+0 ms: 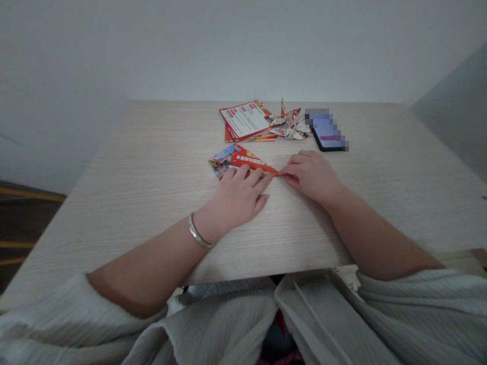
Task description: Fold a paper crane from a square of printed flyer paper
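A folded paper [249, 158], red with white lettering and a colourful printed patch at its left end, lies on the table and narrows to a point at the right. My left hand [241, 195] rests across its near edge, fingers spread and pressing it down. At the pointed tip, my right hand [312, 175] has thumb and fingers closed in a pinch on the paper. Part of the near edge is hidden under my left fingers.
Behind the folded paper sit a stack of printed leaflets [247, 120] and several folded paper cranes [291, 124], partly overlapping. To their right lies a phone [327, 133] with its screen lit. The pale wooden table [152, 167] meets a wall at its far edge.
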Motion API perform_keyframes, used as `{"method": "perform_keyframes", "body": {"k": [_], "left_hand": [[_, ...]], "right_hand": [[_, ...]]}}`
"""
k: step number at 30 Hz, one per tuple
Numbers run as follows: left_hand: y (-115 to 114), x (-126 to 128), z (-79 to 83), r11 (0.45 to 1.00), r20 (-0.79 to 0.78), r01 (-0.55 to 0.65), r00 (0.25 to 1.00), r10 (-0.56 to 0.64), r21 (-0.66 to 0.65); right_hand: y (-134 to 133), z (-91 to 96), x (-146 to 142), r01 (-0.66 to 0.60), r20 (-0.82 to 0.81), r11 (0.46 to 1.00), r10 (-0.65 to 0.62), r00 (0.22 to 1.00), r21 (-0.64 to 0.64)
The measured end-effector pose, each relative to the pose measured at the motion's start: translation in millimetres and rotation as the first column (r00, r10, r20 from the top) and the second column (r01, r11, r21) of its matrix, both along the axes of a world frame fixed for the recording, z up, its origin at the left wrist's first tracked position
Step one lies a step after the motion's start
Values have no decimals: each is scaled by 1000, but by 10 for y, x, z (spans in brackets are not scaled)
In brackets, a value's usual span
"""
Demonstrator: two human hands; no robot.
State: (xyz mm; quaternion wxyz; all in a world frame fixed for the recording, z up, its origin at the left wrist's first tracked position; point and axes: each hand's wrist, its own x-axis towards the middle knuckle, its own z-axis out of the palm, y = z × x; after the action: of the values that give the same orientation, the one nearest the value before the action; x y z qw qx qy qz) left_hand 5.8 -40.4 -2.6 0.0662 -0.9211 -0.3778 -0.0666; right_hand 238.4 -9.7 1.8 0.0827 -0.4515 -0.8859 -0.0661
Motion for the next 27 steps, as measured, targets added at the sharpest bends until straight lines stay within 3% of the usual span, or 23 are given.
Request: {"method": "perform_keyframes", "body": {"k": [5, 14, 19, 27], "left_hand": [[46, -5, -31, 996, 5, 66, 998, -66, -52], [60, -15, 26, 992, 4, 51, 999, -51, -113], [58, -10, 5, 994, 20, 67, 998, -65, -88], [65, -1, -9, 995, 23, 65, 998, -63, -77]], "right_hand": [[16, 6, 40, -20, 5, 1000, 21, 1000, -20], [-28, 33, 100, 14, -46, 1000, -14, 999, 8], [-62, 60, 55, -72, -19, 997, 72, 997, -8], [-79, 137, 19, -30, 58, 999, 31, 998, -19]]}}
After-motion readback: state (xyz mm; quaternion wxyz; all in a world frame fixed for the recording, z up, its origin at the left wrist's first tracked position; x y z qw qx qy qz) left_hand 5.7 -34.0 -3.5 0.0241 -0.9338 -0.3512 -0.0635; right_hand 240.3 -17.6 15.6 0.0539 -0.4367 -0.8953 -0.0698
